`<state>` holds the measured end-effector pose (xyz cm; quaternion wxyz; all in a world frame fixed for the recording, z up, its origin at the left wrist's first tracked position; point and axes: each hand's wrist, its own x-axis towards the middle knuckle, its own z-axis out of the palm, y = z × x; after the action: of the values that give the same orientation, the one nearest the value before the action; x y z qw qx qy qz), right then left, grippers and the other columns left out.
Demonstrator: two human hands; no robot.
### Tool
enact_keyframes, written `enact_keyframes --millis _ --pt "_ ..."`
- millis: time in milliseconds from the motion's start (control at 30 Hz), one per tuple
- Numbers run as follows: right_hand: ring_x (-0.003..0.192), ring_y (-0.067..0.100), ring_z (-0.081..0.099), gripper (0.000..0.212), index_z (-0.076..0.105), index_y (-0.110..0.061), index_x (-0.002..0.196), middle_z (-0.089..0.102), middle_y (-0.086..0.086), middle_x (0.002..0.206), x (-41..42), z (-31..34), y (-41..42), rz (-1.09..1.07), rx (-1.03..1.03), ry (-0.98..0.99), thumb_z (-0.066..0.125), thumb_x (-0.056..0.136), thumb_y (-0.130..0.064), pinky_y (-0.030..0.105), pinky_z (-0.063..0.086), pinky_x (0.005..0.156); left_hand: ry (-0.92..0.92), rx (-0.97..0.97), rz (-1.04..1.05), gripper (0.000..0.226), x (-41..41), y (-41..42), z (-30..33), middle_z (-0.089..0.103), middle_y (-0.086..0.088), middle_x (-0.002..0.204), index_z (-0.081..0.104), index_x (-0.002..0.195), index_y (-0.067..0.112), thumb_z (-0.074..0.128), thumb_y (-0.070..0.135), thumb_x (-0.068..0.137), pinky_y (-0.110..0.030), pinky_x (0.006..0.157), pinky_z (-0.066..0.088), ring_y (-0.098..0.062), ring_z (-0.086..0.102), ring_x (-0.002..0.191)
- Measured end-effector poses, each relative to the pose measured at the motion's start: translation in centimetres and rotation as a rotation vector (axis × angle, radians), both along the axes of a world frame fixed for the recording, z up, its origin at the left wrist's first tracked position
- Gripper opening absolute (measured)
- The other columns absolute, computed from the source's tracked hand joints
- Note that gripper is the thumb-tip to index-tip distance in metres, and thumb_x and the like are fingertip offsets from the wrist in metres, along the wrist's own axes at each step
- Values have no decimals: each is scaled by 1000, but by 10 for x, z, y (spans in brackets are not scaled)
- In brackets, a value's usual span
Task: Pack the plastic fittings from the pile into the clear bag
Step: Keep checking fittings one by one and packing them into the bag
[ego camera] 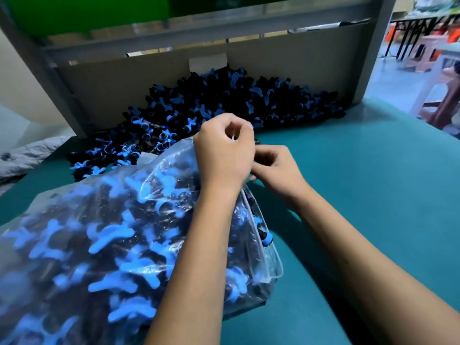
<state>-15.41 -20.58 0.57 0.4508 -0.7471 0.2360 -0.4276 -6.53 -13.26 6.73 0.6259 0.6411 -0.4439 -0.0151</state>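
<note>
At lower left, clear bag lies slumped on green table, packed with blue-and-black fittings, apparently near full | behind it, pile banked against grey backboard | left hand pinches bag's mouth, lifting it open | right hand curled beside; contents unclear.
</note>
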Motion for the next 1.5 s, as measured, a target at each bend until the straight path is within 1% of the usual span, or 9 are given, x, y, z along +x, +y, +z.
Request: enact_keyframes --millis 100,200,400,533,600,867,1100,1333,1500 --pt "109 24 55 24 73 -23 115 67 -1 118 -15 -27 -31 -351 -343 543 67 92 -26 32 41 94 -35 129 9 18 3 -1 -8 71 6 68 76 71 16 65 13 85 -13 59 46 -7 65 69" --pt "131 32 36 40 57 -34 139 41 0 153 -18 -46 -40 -303 -412 894 57 99 -36 40 37 106 -60 223 5 19 7 -1 -12 70 9 66 76 72 19 66 14 87 -7 52 41 0 63 69" --pt "96 26 51 26 60 -22 82 53 -5 84 -19 -45 -38 -442 -397 643 80 80 -39 33 38 73 -30 264 33 22 10 0 -14 69 11 64 75 69 19 64 11 86 -7 47 37 2 60 62" --pt "137 31 27 49 52 -31 139 37 6 152 -12 -46 -34 -311 -500 767 64 93 -44 46 37 108 -21 262 48 20 9 1 -14 70 11 66 75 71 22 65 16 87 -8 50 38 2 61 62" --pt "145 31 19 41 52 -37 140 25 -2 162 -7 -48 -32 -217 -512 881 53 99 -44 48 35 113 -23 265 50 20 9 0 -13 70 11 66 75 71 22 65 16 87 -10 51 39 0 63 64" --pt "89 27 47 28 51 -19 88 62 -1 87 -16 -44 -29 -386 -473 643 75 85 -33 40 42 77 -3 271 38 21 10 1 -14 70 12 66 75 70 23 66 15 87 -7 49 38 1 61 63" --pt "77 24 60 12 71 -24 93 68 2 76 -23 -35 -28 -444 -155 182 60 90 -19 36 49 72 5 258 38 20 10 2 -13 72 10 70 75 71 22 65 15 86 -19 58 46 -4 65 67" --pt "65 11 63 16 71 -12 88 68 5 69 -26 -15 -27 -159 522 -429 57 97 -11 21 44 53 29 272 -12 12 13 3 -14 71 11 73 77 81 25 71 23 91 -16 59 48 -5 64 66" --pt "63 14 53 13 66 -5 93 61 8 70 -34 -9 -27 36 633 -493 56 97 -13 19 37 47 78 233 -84 16 13 4 -15 70 5 70 71 78 19 83 24 86 -25 57 52 -9 66 53"
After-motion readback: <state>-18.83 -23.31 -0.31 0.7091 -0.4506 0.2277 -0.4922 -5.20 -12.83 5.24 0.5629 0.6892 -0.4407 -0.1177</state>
